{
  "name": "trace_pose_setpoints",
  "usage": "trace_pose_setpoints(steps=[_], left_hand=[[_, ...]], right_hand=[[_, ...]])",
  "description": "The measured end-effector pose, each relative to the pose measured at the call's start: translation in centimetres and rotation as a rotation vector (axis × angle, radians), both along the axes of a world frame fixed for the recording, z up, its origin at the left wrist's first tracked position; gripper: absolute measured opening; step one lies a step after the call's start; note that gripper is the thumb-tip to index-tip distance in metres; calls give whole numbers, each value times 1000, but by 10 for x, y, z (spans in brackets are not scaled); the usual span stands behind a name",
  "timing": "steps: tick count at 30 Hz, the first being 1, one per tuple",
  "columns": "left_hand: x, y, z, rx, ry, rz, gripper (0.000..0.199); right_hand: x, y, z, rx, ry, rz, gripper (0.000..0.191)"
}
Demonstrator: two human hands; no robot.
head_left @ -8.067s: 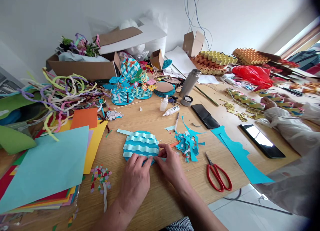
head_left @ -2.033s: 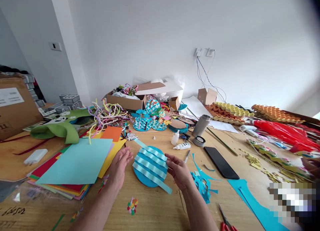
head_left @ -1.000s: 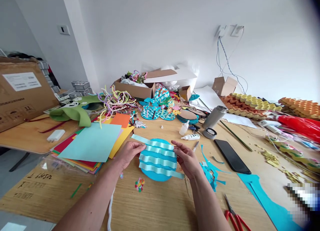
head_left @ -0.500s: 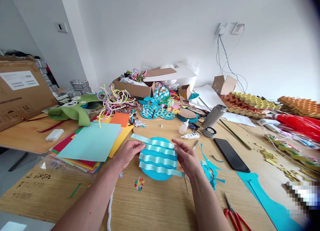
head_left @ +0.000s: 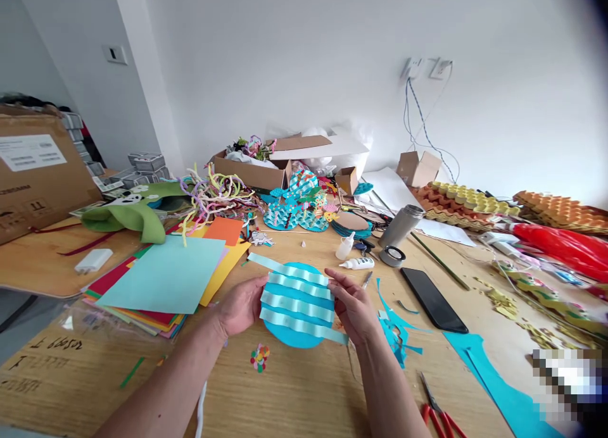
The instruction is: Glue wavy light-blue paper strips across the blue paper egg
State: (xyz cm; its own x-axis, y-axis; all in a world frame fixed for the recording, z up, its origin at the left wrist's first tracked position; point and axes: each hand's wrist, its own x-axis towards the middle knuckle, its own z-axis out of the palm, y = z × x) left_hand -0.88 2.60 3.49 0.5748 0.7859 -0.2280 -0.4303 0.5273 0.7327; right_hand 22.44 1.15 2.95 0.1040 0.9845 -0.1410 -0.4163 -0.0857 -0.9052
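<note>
A round blue disc (head_left: 297, 338) with several wavy light-blue paper strips (head_left: 298, 304) across it is held up between both hands. My left hand (head_left: 243, 304) grips its left edge, fingers partly behind the disc. At the right edge, my right hand (head_left: 350, 302) pinches near the ends of the upper strips, thumb and fingers close together. One strip sticks out past the disc at the upper left, another at the lower right. A small pile of coloured paper dots (head_left: 259, 357) lies below the disc.
Stacked coloured paper (head_left: 161, 276) is at the left. Glue bottles (head_left: 357, 263), a metal flask (head_left: 401, 226) and a black phone (head_left: 434, 300) stand or lie to the right. Red-handled scissors (head_left: 439, 419) and blue paper scraps (head_left: 396, 337) are near my right arm. Decorated blue discs (head_left: 281, 216) sit behind.
My left hand has moved from pinching the strips near the upper left to holding the disc's left edge. The view has shifted slightly.
</note>
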Motion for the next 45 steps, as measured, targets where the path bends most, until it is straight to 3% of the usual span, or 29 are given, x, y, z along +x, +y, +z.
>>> trace_pose_setpoints(steps=[5,12,19,23,25,27,30,33,37,45], left_hand=[[0,-2,-1,-74,-111,-30,34],[3,-8,-2,-158,-153,-75,61],[8,-11,-1,-144,-397,-323,72],[9,-11,-2,-126,-463,-358,75],[9,-11,-4,-123,-479,-339,74],[10,-11,-6,-120,-465,-308,74],[13,-12,-8,-112,-398,-257,73],[16,-14,-9,-116,-355,-205,68],[19,-18,-7,-138,-393,-156,59],[23,-24,-1,-166,-406,-126,54]], right_hand=[[-1,0,-1,1,13,-11,43],[-4,1,0,7,57,-97,42],[-11,-2,0,19,62,-104,49],[-10,-3,0,24,2,-106,51],[-9,-5,2,48,-141,-169,51],[-10,-9,7,149,-437,-315,49],[-21,-21,17,497,-1039,-508,44],[-41,-34,24,738,-1413,-389,41],[-61,-41,25,814,-1597,-291,47],[-68,-41,21,808,-1680,-317,52]])
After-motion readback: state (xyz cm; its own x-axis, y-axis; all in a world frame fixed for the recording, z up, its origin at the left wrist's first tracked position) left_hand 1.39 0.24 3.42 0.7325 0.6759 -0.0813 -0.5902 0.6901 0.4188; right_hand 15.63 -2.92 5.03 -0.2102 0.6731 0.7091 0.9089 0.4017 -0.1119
